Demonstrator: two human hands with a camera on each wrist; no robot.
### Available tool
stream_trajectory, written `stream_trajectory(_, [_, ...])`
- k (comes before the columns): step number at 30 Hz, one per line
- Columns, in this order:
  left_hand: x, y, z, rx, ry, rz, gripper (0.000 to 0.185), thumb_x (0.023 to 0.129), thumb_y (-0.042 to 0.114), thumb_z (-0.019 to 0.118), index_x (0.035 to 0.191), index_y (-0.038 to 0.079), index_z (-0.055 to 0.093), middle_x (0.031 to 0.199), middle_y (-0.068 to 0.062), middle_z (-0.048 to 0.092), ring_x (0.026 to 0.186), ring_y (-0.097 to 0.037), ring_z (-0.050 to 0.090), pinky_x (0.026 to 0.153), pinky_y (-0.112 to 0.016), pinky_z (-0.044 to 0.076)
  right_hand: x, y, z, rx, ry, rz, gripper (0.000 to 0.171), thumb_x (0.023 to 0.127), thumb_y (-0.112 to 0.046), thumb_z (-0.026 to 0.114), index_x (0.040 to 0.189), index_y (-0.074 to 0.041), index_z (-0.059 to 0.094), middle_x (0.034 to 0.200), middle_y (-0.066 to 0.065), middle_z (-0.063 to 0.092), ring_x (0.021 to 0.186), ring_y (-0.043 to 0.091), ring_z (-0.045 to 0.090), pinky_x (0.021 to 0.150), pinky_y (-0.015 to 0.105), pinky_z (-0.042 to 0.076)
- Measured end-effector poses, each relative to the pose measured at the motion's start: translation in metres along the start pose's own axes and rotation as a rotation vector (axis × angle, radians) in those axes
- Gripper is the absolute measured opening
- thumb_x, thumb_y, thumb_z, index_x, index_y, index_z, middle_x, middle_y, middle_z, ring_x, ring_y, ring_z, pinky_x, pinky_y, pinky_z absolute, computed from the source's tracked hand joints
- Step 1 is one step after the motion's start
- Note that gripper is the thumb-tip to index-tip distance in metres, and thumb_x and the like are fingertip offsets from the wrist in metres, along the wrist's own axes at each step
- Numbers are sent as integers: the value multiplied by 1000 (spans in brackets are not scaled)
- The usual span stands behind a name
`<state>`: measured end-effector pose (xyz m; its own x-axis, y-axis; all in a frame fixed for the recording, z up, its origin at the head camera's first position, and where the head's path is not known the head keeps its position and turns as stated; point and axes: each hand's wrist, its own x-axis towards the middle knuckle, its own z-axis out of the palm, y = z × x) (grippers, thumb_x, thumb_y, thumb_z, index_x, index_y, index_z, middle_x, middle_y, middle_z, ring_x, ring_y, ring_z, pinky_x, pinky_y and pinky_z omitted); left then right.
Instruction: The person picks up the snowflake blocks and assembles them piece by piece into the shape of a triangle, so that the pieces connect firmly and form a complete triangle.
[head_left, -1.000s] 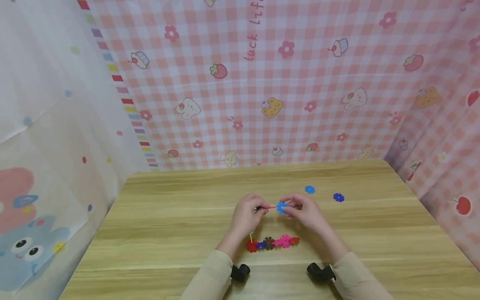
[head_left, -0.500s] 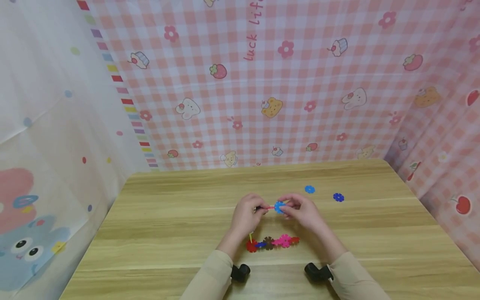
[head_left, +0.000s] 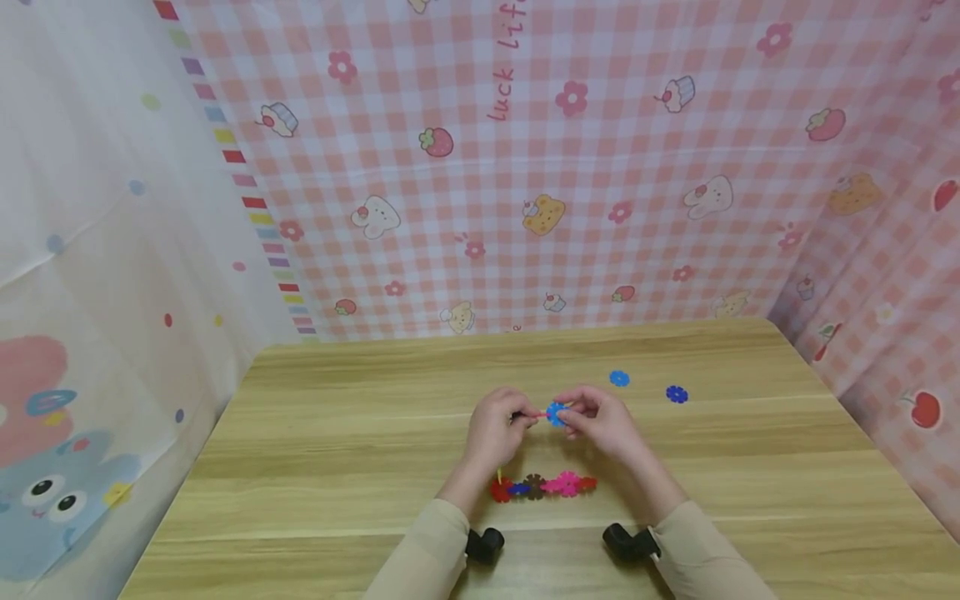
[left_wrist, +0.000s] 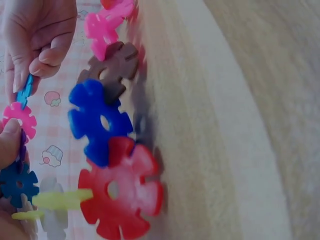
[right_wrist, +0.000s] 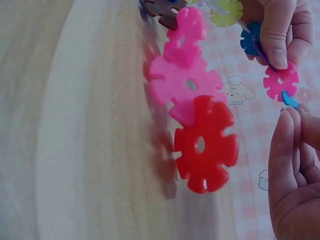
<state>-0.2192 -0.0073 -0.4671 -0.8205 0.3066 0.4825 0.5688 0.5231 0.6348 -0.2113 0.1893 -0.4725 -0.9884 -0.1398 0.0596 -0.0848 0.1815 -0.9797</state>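
Both hands meet above the middle of the wooden table [head_left: 337,433]. My left hand [head_left: 525,417] pinches a small cluster of snowflake discs: a pink disc [left_wrist: 20,120], a dark blue disc [left_wrist: 17,182] and a yellow one [left_wrist: 60,200]. With its thumb and forefinger my right hand [head_left: 573,414] pinches a light blue disc [head_left: 556,413], edge-on against the pink disc [right_wrist: 281,80]. A joined row of discs [head_left: 543,485] lies on the table just in front of the hands: red [left_wrist: 120,192], blue [left_wrist: 97,122], brown [left_wrist: 110,67], pink [right_wrist: 182,85] and red [right_wrist: 202,145].
Two loose discs lie beyond the right hand, a light blue one [head_left: 619,378] and a dark blue one [head_left: 677,394]. Pink checked cloth [head_left: 570,167] walls the back and right; a white printed sheet [head_left: 97,250] hangs at the left.
The right hand has carried the light blue disc slightly left toward the pink disc in the left hand. The row on the table has not moved.
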Motion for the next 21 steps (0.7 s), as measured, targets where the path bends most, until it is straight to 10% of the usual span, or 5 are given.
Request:
stream_trajectory(11, [1,0,-1,21,7,34,11,79,-1,79,80,8,74,83,-1,68,81,-17,64,79,-30,53,3,1,5,71,2,11,23,91,5,65,112,13,61,82,8,67,69,16,64,66,28,58])
stream_trajectory(21, [5,-1,-8,245,-83,18,25,79,22,85,100,15,74,104,0,69,99,-19,63,93,-39,48,7,1,5,97,51,81,28,93,1,65,118,12,57,88,10,70,77,19,68,73,28,58])
